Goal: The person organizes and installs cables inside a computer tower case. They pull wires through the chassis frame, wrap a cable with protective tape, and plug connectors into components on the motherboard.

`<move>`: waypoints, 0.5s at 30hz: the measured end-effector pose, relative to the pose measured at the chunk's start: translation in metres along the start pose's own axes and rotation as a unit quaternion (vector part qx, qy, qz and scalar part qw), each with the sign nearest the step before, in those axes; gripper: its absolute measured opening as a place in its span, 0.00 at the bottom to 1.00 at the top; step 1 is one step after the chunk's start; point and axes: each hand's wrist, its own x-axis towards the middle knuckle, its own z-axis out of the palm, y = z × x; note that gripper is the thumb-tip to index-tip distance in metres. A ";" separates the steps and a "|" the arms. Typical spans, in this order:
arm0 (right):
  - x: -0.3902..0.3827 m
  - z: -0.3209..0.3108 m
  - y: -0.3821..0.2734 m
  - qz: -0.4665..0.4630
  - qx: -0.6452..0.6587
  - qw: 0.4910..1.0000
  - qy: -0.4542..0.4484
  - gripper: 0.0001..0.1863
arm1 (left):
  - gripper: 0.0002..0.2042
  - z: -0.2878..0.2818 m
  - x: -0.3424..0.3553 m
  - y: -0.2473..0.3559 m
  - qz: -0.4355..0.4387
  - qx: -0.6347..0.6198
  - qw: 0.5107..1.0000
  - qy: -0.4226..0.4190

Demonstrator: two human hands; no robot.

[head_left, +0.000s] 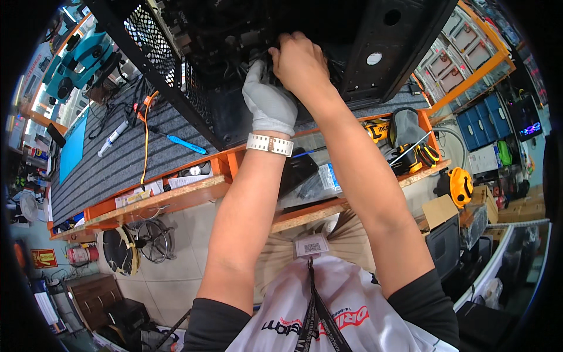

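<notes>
Both of my hands are deep inside an open black computer case (375, 47) standing on the bench. My left hand (270, 105) wears a light grey glove, with a white-banded watch (270, 144) at the wrist. Its fingers are closed together beside dark cables and parts (234, 64), and what they grip is hidden. Just right of it, touching or nearly so, my bare right hand (302, 66) has its fingers curled and pressed together. Whatever lies in them is too small and dark to make out.
The bench has a ribbed grey mat (117, 158) with a blue-handled screwdriver (186, 145), a syringe (112, 139) and an orange cable (145, 141). Open drawers at the front edge hold papers (190, 180) and yellow-black tools (415, 157). A round stool (117, 250) stands below left.
</notes>
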 end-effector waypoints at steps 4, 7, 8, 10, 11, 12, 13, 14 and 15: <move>-0.003 0.013 0.010 -0.078 -0.025 0.995 0.054 0.15 | 0.20 0.000 -0.007 -0.004 0.025 -0.013 1.000 0.012; 0.006 0.016 0.019 -0.151 -0.058 0.983 0.081 0.13 | 0.19 -0.004 -0.003 -0.007 0.032 -0.011 0.999 0.020; 0.009 0.016 0.022 -0.193 -0.088 0.973 0.088 0.13 | 0.18 -0.006 -0.001 -0.008 0.042 0.001 0.999 0.031; 0.009 0.018 0.028 -0.213 -0.097 0.969 0.084 0.13 | 0.18 -0.009 -0.002 -0.009 0.038 0.002 0.999 0.034; 0.009 0.020 0.032 -0.230 -0.108 0.964 0.080 0.12 | 0.19 -0.009 -0.003 -0.008 0.032 0.003 0.999 0.036; 0.013 0.019 0.037 -0.238 -0.113 0.961 0.080 0.12 | 0.19 -0.008 -0.003 -0.007 0.030 -0.002 0.999 0.038; 0.011 0.021 0.036 -0.242 -0.109 0.961 0.076 0.12 | 0.19 -0.011 -0.002 -0.006 0.034 -0.003 0.998 0.043; 0.011 0.022 0.034 -0.237 -0.120 0.960 0.088 0.11 | 0.19 -0.012 0.000 -0.006 0.033 -0.004 0.998 0.046; 0.012 0.023 0.032 -0.233 -0.130 0.958 0.100 0.11 | 0.19 -0.013 0.002 -0.006 0.031 -0.004 0.998 0.049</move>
